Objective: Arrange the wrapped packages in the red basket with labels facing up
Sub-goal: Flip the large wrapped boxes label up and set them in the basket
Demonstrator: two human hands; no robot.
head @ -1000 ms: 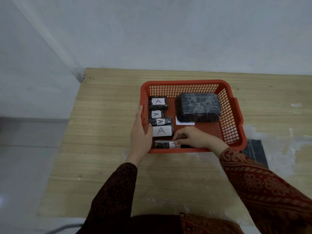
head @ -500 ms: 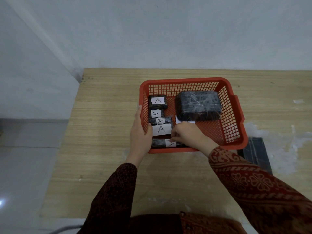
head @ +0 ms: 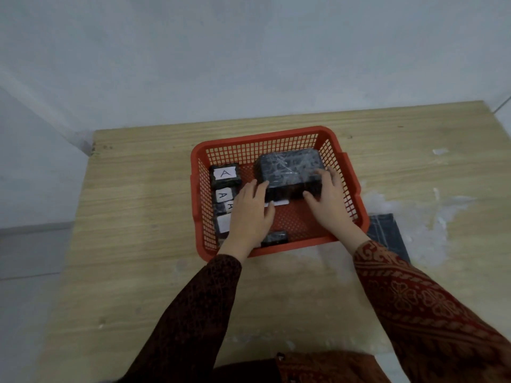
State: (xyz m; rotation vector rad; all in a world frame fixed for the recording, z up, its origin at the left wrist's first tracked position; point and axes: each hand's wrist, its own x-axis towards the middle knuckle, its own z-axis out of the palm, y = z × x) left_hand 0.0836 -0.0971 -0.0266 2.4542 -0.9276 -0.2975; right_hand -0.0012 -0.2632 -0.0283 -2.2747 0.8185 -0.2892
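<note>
A red mesh basket (head: 279, 135) sits on the wooden table. A large black wrapped package (head: 289, 168) lies in its back right part, no label showing on top; a white label edge (head: 279, 203) peeks out beneath its front. My left hand (head: 253, 211) grips its left front corner and my right hand (head: 330, 197) grips its right side. Down the basket's left side lie small black packages, the back one (head: 225, 175) and the second (head: 224, 195) showing "A" labels; my left hand partly covers the others. A small dark package (head: 275, 238) lies at the front wall.
The table (head: 138, 217) ends at a grey wall behind and drops to the floor on the left. A dark flat object (head: 387, 236) lies on the table beside the basket's front right corner. White smears mark the tabletop on the right.
My left hand left the basket's rim and my right hand left the small front package; both moved to the large package and took hold of it. The view shifted.
</note>
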